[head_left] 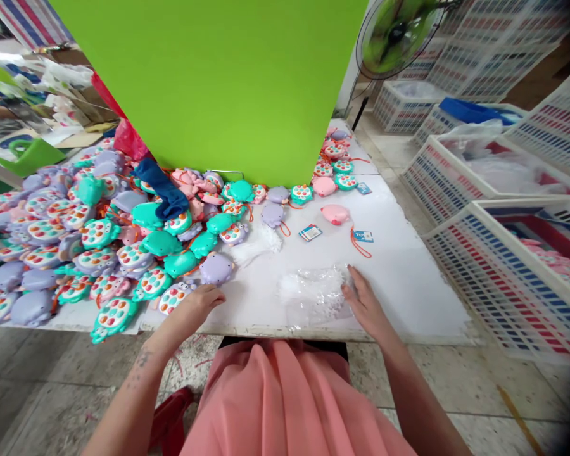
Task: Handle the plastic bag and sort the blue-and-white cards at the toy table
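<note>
My left hand (200, 302) reaches to the near edge of a big heap of plastic animal toys (99, 240) in teal, purple and pink, its curled fingers resting on a toy with coloured buttons (173, 296), just below a purple toy (216, 268). My right hand (363, 303) lies flat, fingers stretched out, on a pile of clear plastic bags (313, 292) near the front edge of the white table (408, 285). A pink toy (335, 214) with a red cord and tag lies alone further back.
A large green panel (228, 82) blocks the table's back. White slatted crates (513, 266) stand to the right, one with pink toys inside. A fan (396, 35) stands behind. A small card (310, 232) lies mid-table. A pink garment covers my lap.
</note>
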`<action>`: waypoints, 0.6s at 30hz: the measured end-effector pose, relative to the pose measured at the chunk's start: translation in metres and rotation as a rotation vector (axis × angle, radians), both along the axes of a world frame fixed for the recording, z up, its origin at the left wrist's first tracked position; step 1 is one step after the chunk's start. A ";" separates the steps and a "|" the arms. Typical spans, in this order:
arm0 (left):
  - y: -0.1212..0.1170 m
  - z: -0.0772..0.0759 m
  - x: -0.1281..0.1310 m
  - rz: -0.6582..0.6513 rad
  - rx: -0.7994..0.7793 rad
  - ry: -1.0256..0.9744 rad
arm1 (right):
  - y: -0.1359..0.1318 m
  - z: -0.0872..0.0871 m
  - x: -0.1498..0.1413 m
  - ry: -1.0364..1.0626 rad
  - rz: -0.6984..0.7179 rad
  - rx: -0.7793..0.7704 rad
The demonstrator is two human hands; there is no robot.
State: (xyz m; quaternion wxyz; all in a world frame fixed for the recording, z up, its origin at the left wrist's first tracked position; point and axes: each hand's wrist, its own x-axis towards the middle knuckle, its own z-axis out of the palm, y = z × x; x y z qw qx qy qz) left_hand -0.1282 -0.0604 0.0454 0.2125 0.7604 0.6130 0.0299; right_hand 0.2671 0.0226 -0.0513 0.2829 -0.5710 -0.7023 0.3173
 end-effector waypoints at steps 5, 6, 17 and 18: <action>-0.005 0.015 0.018 -0.044 0.009 -0.135 | 0.000 -0.001 0.001 0.002 0.004 0.028; -0.005 0.016 0.021 -0.054 0.010 -0.156 | 0.000 -0.001 0.001 0.001 0.005 0.030; 0.000 0.009 0.039 -0.176 -0.017 -0.135 | -0.001 0.000 0.001 -0.011 -0.001 0.016; 0.001 0.008 0.040 -0.179 -0.018 -0.138 | -0.001 0.000 0.000 -0.012 -0.001 0.016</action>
